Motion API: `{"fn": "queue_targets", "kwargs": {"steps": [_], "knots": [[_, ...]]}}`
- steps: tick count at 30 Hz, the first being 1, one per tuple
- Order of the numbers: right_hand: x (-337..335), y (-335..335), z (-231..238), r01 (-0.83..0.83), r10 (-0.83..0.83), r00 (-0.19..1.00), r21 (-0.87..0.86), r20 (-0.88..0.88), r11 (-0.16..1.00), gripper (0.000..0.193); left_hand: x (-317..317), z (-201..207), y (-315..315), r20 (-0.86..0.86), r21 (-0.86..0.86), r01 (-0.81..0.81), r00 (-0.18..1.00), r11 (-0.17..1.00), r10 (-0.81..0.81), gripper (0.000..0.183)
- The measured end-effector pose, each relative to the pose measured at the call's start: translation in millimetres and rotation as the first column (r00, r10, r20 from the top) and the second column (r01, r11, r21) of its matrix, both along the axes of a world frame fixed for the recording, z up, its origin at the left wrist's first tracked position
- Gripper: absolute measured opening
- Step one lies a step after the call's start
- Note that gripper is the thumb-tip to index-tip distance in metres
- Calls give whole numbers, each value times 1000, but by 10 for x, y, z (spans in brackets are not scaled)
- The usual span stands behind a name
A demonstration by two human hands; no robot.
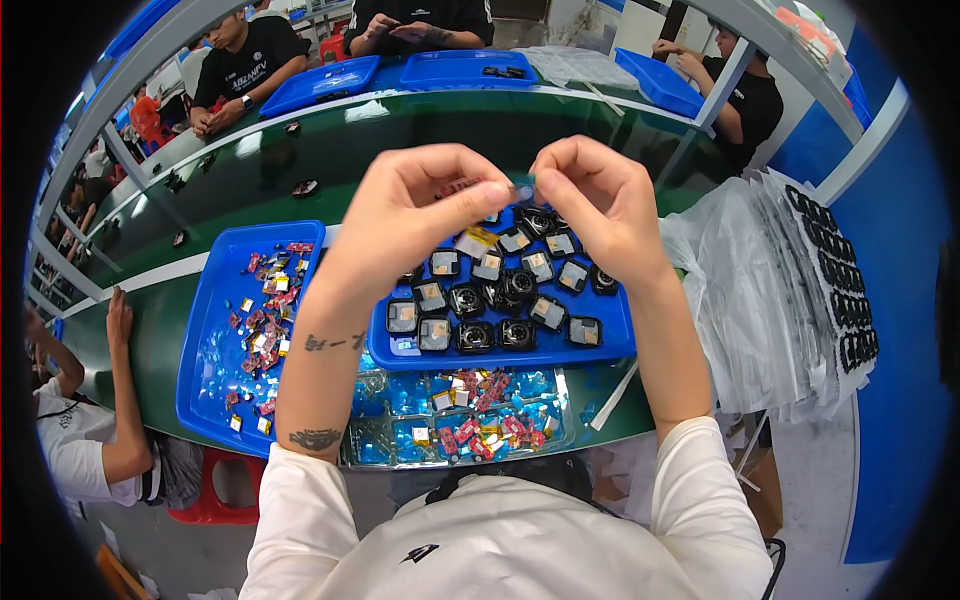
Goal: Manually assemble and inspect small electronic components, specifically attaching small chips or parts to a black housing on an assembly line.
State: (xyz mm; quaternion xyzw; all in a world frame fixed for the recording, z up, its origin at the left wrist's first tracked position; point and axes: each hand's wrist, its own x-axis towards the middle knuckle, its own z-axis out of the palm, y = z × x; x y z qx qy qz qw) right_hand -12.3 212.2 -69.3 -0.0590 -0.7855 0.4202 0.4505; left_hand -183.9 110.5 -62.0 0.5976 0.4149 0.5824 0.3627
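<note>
Okay, starting right at the fingertips: small clear-bluish piece (523, 191) caught between left hand (418, 203) and right hand (606, 215), up over the far part of the middle blue tray (618, 325). Left hand on one side of it, right hand on the other, neither noticeably nearer. Long axis seemingly crosswise, hand to hand, but too tiny to swear to. Both hands nearly closed in a thumb-and-forefinger pinch, apparently on opposite ends of that same piece. Also tucked behind the left thumb: looks like a red circuit board (456, 187), mostly hidden. Just below, a silver pouch battery (476, 241) with a yellow band; hanging or lying, can't tell.

Under all that, loads of black smartwatch cases (517, 334), some with round backs up, others with a grey insert (435, 333). Off left, another blue tray (200, 345) with scattered red boards (270, 330) and small batteries (264, 425). Closer to the body, a clear divided tray (375, 440) with more of the same. Far right, a stack of clear plastic sheets (735, 300). Green bench (160, 375) underneath the trays, plus a co-worker's hand (119, 318) at its left.
</note>
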Motion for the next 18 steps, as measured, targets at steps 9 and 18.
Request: {"fn": "queue_targets", "kwargs": {"steps": [9,18], "knots": [[-191,356,-668,226,-775,446,782,448,582,21,-97,109,-92,40,43,-123,992,991,121,13],[-316,131,-610,-74,-375,491,467,786,881,34,-53,45,-25,-30,99,-167,985,981,171,15]]}}
